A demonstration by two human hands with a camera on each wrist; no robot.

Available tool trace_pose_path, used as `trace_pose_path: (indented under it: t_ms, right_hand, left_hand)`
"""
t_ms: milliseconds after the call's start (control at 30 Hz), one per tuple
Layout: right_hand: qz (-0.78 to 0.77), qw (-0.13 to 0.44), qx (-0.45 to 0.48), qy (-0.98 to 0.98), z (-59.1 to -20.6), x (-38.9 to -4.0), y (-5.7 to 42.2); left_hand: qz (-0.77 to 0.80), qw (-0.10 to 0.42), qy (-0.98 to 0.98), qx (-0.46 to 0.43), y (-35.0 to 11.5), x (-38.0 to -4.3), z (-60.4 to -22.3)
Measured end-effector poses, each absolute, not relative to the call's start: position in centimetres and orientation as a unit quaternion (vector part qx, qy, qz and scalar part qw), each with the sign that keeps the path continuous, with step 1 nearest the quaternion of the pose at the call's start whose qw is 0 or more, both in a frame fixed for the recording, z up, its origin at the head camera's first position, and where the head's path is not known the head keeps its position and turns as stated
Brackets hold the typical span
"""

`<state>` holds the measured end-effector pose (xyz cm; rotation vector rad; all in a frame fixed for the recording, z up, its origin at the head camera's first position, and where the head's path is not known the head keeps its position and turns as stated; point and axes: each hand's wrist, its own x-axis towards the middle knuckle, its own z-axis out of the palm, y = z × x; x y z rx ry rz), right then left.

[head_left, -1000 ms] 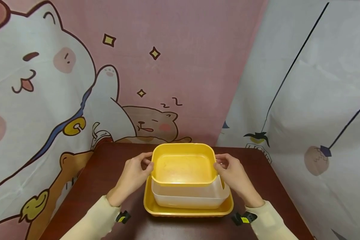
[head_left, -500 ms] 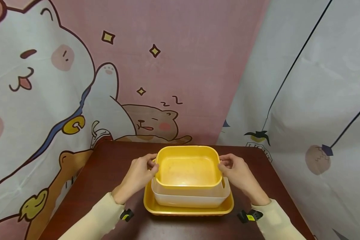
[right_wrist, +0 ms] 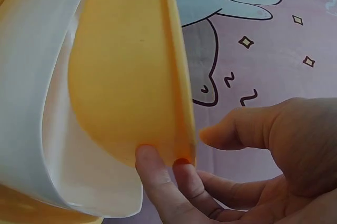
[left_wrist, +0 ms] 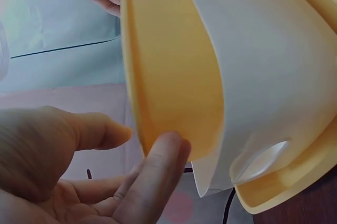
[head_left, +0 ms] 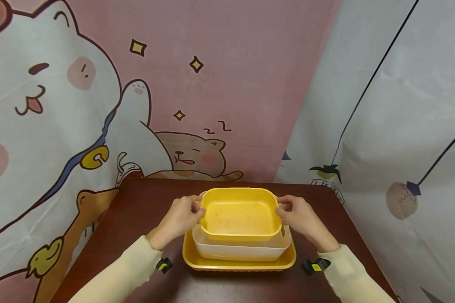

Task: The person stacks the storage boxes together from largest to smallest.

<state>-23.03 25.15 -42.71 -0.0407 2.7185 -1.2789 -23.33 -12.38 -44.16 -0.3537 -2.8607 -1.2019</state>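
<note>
Both hands hold a small yellow plastic tray (head_left: 242, 219) by its short ends, over and partly inside a white plastic bin (head_left: 240, 251). My left hand (head_left: 182, 219) pinches the left end, thumb at the rim and fingers under it on the outer wall. At the opposite end, my right hand (head_left: 299, 216) grips the same way, its fingertips (right_wrist: 150, 158) against the outer wall. The white bin has an oval handle hole, seen in the left wrist view. It stands in a larger yellow tray (head_left: 240, 267), whose far part is hidden.
The stack stands on a dark red-brown table (head_left: 148, 198). Behind the table hangs a pink and white cloth (head_left: 250, 84) printed with cartoon animals, which continues along both sides. A dark wrist strap (head_left: 316, 266) shows at the right sleeve.
The small yellow tray has shifted right and come lower, sinking further into the white bin. Both hands have moved with it. The white bin and larger tray have stayed in place.
</note>
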Motion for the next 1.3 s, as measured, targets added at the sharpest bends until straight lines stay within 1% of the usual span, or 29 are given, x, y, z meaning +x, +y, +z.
trace_pose_path:
  t_ms: [233,433,800,967,1300]
  right_hand:
    - [-0.406,0.098,-0.007,0.909,-42.7,-23.6,25.0]
    - [-0.391,0.114,-0.012,0.913,-42.5,-23.9,24.9]
    - [-0.384,0.149,-0.007,0.911,-42.4,-24.2,24.4]
    - [-0.380,0.163,-0.012,0.910,-42.7,-24.5,24.3]
    - [-0.353,0.183,-0.004,0.918,-43.2,-25.0,23.9]
  left_hand:
    - [-0.386,-0.044,-0.916,-0.104,-12.3,-23.7,-43.6]
    - [-0.383,-0.079,-0.916,-0.093,-12.0,-24.0,-43.4]
    - [-0.355,-0.101,-0.925,-0.092,-11.5,-24.4,-43.2]
    - [-0.347,-0.119,-0.926,-0.083,-11.4,-24.6,-43.4]
    - [-0.323,-0.137,-0.931,-0.100,-11.0,-25.4,-43.9]
